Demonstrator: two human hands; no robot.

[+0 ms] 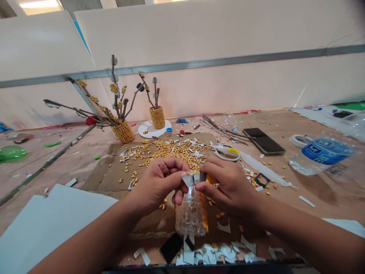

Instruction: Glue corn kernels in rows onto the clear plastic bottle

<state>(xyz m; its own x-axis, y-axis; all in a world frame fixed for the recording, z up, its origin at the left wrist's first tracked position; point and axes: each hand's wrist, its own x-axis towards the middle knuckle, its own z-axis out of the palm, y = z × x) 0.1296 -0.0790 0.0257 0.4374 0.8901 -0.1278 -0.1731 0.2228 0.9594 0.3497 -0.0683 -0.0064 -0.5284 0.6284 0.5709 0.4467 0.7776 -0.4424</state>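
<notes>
In my right hand (228,186) is a utility knife (203,177) with a yellow handle, its metal blade pointing left. My left hand (165,179) is closed in a pinch at the blade's tip; the small thing between its thumb and forefinger is too hidden to make out. Below both hands is a clear plastic bottle (189,217) with yellow corn kernels along its right side. Its upper end is partly hidden by my fingers. A pile of loose corn kernels (173,150) and white scraps lies just beyond on a cardboard sheet (105,175).
Two kernel-covered pots (122,132) (157,117) with twigs stand at the back. A glue gun (226,149), a phone (264,140), a tape roll (300,140) and a labelled bottle (319,156) lie right. White board (57,228) lies left; paper scraps (225,253) line the front edge.
</notes>
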